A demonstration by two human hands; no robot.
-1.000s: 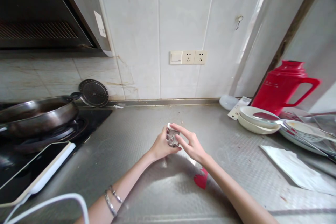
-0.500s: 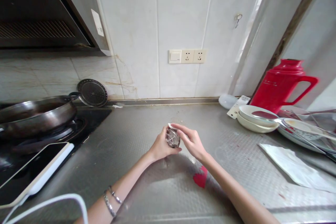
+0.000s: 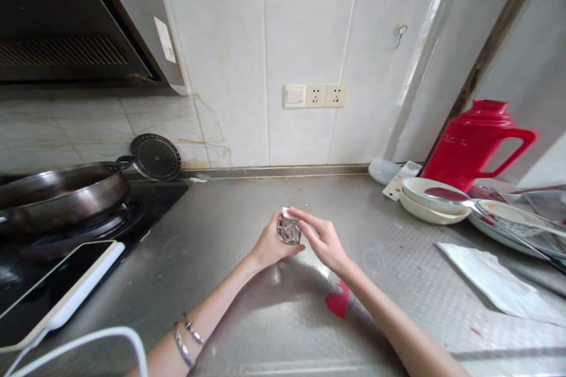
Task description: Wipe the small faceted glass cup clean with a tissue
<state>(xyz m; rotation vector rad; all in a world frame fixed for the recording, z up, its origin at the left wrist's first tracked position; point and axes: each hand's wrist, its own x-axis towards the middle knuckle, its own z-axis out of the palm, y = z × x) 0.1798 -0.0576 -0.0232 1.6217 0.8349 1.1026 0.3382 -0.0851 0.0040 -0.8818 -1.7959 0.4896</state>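
Observation:
A small clear glass (image 3: pixel 289 232) with a faceted pattern is held above the metal counter (image 3: pixel 212 230), near the middle of the view. My left hand (image 3: pixel 270 244) wraps round its left side, with the thumb along the near side. Something small and white (image 3: pixel 285 211) shows at the far rim of the glass. My right hand (image 3: pixel 325 238) has its fingers at the upper right of the glass, the fingertips touching the white piece. What lies under the fingertips is hidden.
A pan (image 3: pixel 66 194) and a phone (image 3: pixel 53 288) with a white cable are at the left, by the stove. At the right are a red thermos (image 3: pixel 473 141), stacked bowls (image 3: pixel 433 203), plates and a white tissue (image 3: pixel 495 277). A red patch (image 3: pixel 338 300) lies near my right forearm.
The glass has tilted slightly in my left hand and shifted a little to the left. More of the white piece shows at its rim. My right hand has barely moved.

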